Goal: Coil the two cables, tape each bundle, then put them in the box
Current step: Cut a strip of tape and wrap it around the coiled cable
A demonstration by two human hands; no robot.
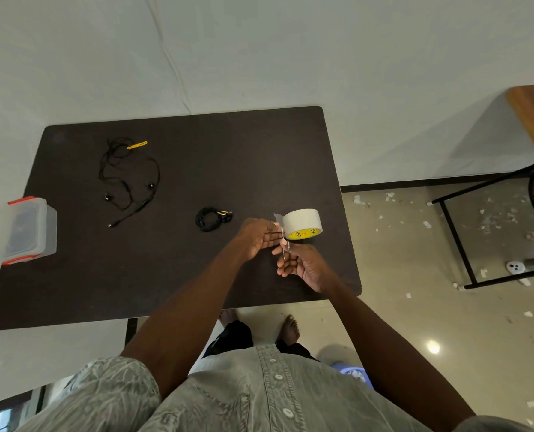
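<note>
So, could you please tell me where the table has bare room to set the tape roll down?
Bare patches: the near strip between the box and the hands, and the far right corner beyond the tape roll. Crowded: the far left around the loose cable, and beside the coiled cable.

Loose black cable (128, 179) – sprawled at desk's far left, yellow tag on far end. Coiled black cable (211, 218) – small bundle mid-desk. White tape roll (302, 224) on its side, right. Clear box (30, 229), red clips, left edge.

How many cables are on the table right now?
2. One loose, tangled cable lies spread out near the table's far left; one coiled cable sits mid-table, just left of the hands. The box's contents are unclear.
</note>
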